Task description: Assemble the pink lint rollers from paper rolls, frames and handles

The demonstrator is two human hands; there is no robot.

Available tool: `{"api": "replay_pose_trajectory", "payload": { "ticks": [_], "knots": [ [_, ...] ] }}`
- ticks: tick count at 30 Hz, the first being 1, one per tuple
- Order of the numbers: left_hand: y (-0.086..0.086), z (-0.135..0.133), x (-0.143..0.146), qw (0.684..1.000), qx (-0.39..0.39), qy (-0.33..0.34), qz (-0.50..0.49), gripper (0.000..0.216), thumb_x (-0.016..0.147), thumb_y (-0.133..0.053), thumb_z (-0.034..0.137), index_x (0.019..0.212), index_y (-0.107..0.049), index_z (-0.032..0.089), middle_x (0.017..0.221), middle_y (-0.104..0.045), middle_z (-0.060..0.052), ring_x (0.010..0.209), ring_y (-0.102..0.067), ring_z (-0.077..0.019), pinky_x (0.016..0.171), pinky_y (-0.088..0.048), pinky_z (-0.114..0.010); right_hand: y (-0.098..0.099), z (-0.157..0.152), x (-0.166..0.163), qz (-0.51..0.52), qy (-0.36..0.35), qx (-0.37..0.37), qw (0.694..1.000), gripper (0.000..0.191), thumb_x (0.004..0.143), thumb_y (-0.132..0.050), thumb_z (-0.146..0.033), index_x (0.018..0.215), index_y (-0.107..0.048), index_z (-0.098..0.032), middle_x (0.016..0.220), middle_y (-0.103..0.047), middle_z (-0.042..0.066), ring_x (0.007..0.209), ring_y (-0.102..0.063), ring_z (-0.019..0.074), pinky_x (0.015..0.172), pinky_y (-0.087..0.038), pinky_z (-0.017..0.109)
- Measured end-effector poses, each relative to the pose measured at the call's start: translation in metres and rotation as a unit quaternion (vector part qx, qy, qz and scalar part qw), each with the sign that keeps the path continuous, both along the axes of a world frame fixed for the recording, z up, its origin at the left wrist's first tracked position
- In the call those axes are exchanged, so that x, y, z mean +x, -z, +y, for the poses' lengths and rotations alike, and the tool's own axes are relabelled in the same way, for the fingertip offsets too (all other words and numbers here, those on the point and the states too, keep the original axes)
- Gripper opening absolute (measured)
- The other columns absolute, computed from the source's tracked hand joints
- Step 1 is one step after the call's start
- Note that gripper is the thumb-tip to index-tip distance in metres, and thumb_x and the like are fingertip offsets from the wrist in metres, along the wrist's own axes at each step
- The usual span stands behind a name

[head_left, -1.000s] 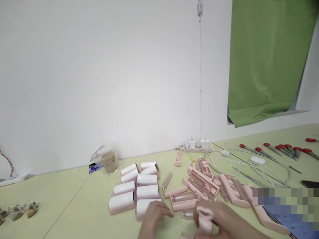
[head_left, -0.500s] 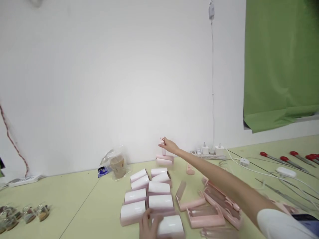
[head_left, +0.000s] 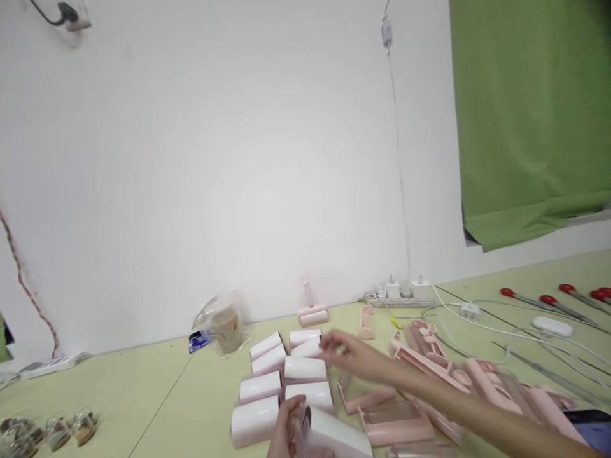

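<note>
At the near edge of the group of white rolls, my left hand (head_left: 285,434) is closed on one white sticky-paper roll (head_left: 337,437), which is tilted with its hollow end towards my fingers. My right hand (head_left: 344,353), slightly blurred, hangs over the right side of the group, close to a far white roll (head_left: 306,348). Its fingers are loosely curled and apart, and nothing shows between them. Against the wall a pink lint roller (head_left: 313,315) stands with its handle (head_left: 308,292) up.
Pink roller frames and covers (head_left: 398,429) lie right of the rolls, partly under my right forearm. Behind them are a power strip (head_left: 398,300) and white cables. A bagged paper cup (head_left: 226,327) stands back left. Red-tipped metal rods (head_left: 548,300) lie far right.
My right hand has let go of the pink lint roller by the wall and come back towards the rolls. My left hand has tilted the nearest white roll.
</note>
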State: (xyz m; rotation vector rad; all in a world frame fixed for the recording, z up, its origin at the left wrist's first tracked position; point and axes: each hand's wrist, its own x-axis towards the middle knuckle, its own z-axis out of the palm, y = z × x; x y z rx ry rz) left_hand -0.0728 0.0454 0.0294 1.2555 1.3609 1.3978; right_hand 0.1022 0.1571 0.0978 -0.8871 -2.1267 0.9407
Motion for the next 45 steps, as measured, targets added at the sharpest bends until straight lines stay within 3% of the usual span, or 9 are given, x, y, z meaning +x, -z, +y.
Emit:
{"api": "replay_pose_trajectory", "payload": {
  "ticks": [4, 8, 11, 15, 20, 25, 32, 40, 45],
  "knots": [
    [-0.063, 0.015, 0.037, 0.974, -0.03, 0.048, 0.22, 0.041, 0.064, -0.058, 0.041, 0.095, -0.058, 0.016, 0.094, -0.063, -0.009, 0.082, -0.058, -0.021, 0.061, -0.045, -0.023, 0.036, -0.077, 0.031, 0.175, -0.121, -0.294, 0.932, 0.053, 0.074, -0.052, -0.052, 0.117, -0.044, -0.022, 0.109, -0.056, 0.008, 0.098, -0.052, 0.0207, 0.082, -0.04, 0.032],
    [-0.104, 0.042, 0.075, 0.932, -0.118, 0.088, 0.33, 0.038, 0.063, -0.053, 0.052, 0.059, -0.057, 0.015, 0.048, -0.055, -0.001, 0.041, -0.051, -0.0151, 0.034, -0.031, -0.021, 0.047, -0.099, 0.034, 0.379, -0.133, -0.565, 0.72, 0.059, 0.075, -0.037, -0.063, 0.114, -0.047, -0.02, 0.105, -0.059, 0.009, 0.094, -0.054, 0.0231, 0.076, -0.043, 0.037],
    [-0.113, 0.055, 0.087, 0.918, -0.137, 0.088, 0.361, 0.04, 0.056, -0.059, 0.054, 0.046, -0.049, 0.017, 0.037, -0.045, 0.001, 0.03, -0.043, -0.0127, 0.03, -0.026, -0.022, 0.05, -0.094, 0.037, 0.442, -0.128, -0.646, 0.609, 0.06, 0.073, -0.039, -0.064, 0.105, -0.051, -0.014, 0.09, -0.063, 0.009, 0.085, -0.058, 0.0212, 0.074, -0.045, 0.035],
    [-0.113, 0.048, 0.082, 0.911, -0.144, 0.082, 0.378, 0.047, 0.06, -0.051, 0.062, 0.059, -0.054, 0.015, 0.048, -0.052, -0.002, 0.038, -0.05, -0.0158, 0.029, -0.029, -0.021, 0.054, -0.088, 0.046, 0.466, -0.17, -0.66, 0.564, 0.048, 0.075, -0.045, -0.054, 0.1, -0.053, -0.014, 0.086, -0.064, 0.008, 0.082, -0.059, 0.0203, 0.078, -0.043, 0.034],
    [-0.104, 0.021, 0.071, 0.912, -0.147, 0.098, 0.37, 0.054, 0.065, -0.043, 0.065, 0.085, -0.056, 0.017, 0.065, -0.059, -0.004, 0.048, -0.055, -0.0174, 0.028, -0.031, -0.019, 0.057, -0.094, 0.048, 0.437, -0.191, -0.662, 0.578, 0.039, 0.077, -0.048, -0.043, 0.104, -0.05, -0.016, 0.095, -0.063, 0.011, 0.093, -0.056, 0.0244, 0.085, -0.036, 0.044],
    [-0.097, 0.001, 0.058, 0.931, -0.108, 0.095, 0.336, 0.047, 0.066, -0.047, 0.061, 0.089, -0.053, 0.021, 0.076, -0.053, -0.002, 0.052, -0.054, -0.0143, 0.037, -0.041, -0.021, 0.062, -0.1, 0.044, 0.437, -0.096, -0.634, 0.631, 0.022, 0.076, -0.053, -0.033, 0.092, -0.053, -0.018, 0.084, -0.064, 0.005, 0.086, -0.057, 0.02, 0.081, -0.038, 0.038],
    [-0.077, -0.016, 0.03, 0.961, -0.085, 0.115, 0.236, 0.035, 0.071, -0.052, 0.046, 0.095, -0.039, 0.024, 0.084, -0.045, 0.002, 0.058, -0.05, -0.0105, 0.051, -0.043, -0.022, 0.05, -0.097, 0.046, 0.515, -0.019, -0.562, 0.647, 0.014, 0.076, -0.056, -0.029, 0.084, -0.051, -0.019, 0.081, -0.061, 0.003, 0.08, -0.056, 0.0162, 0.073, -0.041, 0.03],
    [-0.019, -0.039, 0.017, 0.956, -0.109, 0.13, 0.241, 0.023, 0.064, -0.058, 0.026, 0.08, -0.043, 0.022, 0.095, -0.056, -0.002, 0.093, -0.049, -0.0189, 0.088, -0.035, -0.031, 0.032, -0.097, 0.055, 0.462, 0.149, -0.361, 0.797, 0.027, 0.07, -0.063, -0.034, 0.089, -0.049, -0.023, 0.083, -0.06, -0.001, 0.083, -0.055, 0.0192, 0.07, -0.044, 0.03],
    [-0.021, -0.04, 0.031, 0.973, -0.057, 0.021, 0.222, 0.045, 0.051, -0.07, 0.024, 0.093, -0.054, 0.023, 0.11, -0.053, -0.006, 0.108, -0.043, -0.0271, 0.093, -0.031, -0.037, 0.032, -0.105, 0.056, 0.377, 0.161, -0.317, 0.855, 0.033, 0.066, -0.066, -0.037, 0.09, -0.05, -0.022, 0.079, -0.06, -0.001, 0.077, -0.055, 0.0186, 0.068, -0.044, 0.03]
  ]
}}
